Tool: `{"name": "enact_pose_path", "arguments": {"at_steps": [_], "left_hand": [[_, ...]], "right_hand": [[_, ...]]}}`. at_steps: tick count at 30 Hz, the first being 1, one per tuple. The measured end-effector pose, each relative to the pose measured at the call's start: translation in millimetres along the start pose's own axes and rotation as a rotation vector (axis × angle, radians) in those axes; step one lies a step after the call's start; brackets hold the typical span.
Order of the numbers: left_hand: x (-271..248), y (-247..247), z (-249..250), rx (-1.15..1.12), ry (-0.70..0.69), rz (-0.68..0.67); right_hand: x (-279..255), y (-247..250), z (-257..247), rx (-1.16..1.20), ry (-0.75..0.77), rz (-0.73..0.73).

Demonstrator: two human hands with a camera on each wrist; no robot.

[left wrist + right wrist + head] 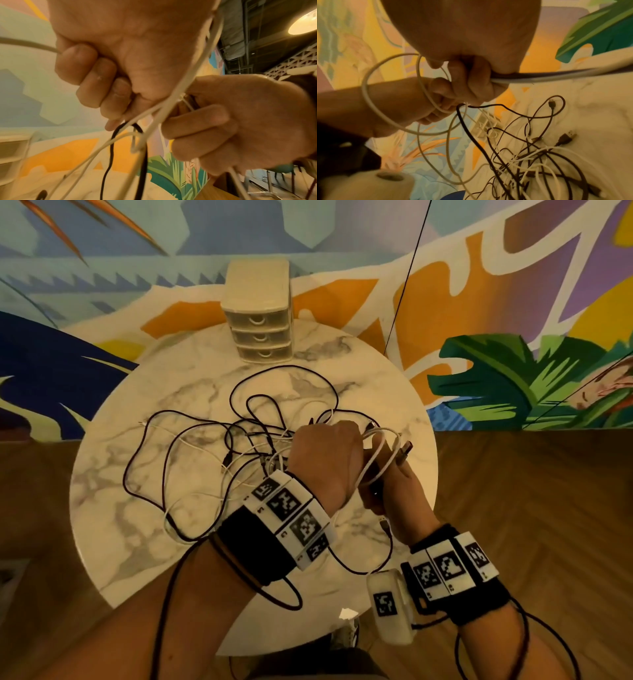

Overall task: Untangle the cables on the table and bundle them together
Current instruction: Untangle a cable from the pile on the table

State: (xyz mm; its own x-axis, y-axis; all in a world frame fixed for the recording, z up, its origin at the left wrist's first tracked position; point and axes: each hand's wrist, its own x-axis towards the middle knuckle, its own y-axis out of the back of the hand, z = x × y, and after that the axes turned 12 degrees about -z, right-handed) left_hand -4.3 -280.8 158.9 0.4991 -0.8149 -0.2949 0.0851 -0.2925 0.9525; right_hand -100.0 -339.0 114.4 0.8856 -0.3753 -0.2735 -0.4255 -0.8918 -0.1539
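Both hands are working close together just right of the cable tangle (239, 453) lying mid-table (113, 529) — the left hand (325, 460) is fisting white and black strands, the right hand (394, 484) is gripping a coiled white cable (392, 121). The drawer box (260, 309) is standing beyond the tangle.

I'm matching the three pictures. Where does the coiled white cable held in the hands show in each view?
Head: white cable, right of centre, between both hands.
Left wrist: strands running diagonally through the centre.
Right wrist: loop, left of centre.
Shared landmark: drawer unit.
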Motion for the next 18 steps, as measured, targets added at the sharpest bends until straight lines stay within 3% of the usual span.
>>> {"name": "enact_pose_path", "arguments": {"at_steps": [6, 9, 12, 14, 16, 18], "left_hand": [[-6.2, -8.5, 8.6, -0.007, -0.096, -0.045], [-0.7, -27.9, -25.7, -0.360, -0.050, -0.054], [1.6, -39.3, -85.4, -0.846, -0.034, -0.128], [1.1, -40.8, -115.6, -0.975, -0.040, -0.017], [6.0, -44.0, -127.9, -0.945, -0.031, 0.151], [11.1, -51.9, -124.8, -0.919, 0.037, 0.170]], "right_hand": [[21.7, 9.2, 12.5, -0.168, 0.159, 0.182], [25.6, 23.6, 11.1, -0.146, 0.150, 0.297], [21.7, 38.6, 4.7, 0.173, 0.132, 0.408], [20.7, 38.4, 6.0, 0.256, 0.108, 0.425], [23.2, 35.9, 9.0, 0.311, 0.115, 0.449], [26.6, 35.4, 8.6, 0.354, 0.150, 0.490]]}}
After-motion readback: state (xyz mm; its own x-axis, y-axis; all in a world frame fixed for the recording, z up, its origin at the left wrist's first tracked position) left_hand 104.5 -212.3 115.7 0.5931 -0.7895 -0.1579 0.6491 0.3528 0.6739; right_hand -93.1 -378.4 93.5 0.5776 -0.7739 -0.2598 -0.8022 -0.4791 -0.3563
